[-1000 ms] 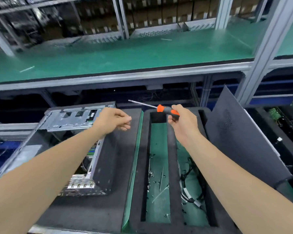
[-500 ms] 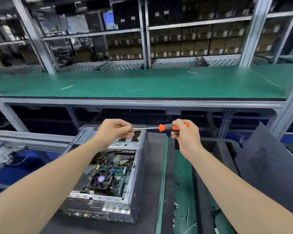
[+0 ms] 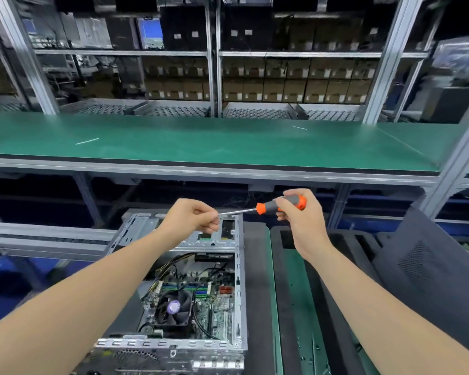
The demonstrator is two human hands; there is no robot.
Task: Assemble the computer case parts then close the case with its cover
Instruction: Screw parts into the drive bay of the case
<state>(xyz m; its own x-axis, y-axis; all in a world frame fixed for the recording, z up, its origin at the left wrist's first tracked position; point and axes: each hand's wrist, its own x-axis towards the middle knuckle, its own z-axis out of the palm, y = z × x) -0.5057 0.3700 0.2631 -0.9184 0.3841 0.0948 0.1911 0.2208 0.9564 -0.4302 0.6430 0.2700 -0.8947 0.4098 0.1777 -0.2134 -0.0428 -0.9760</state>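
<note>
Over the open computer case on the counter, the right hand fingers grip the screwdriver handle and the left hand pinches its tip — the cover, leaning at right, looks stiff, thin, sharp-edged — best lifted by opposite edges.

Bright, even light on my bench. Back racks are dim and smeared. The wide lens bends the uprights at the edges.

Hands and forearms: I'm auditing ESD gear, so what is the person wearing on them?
Nothing that shows. The left hand and right hand are ungloved, with no rings visible. The left forearm and right forearm are bare to the frame's edge: no sleeves, watch or wrist strap in view.
</note>
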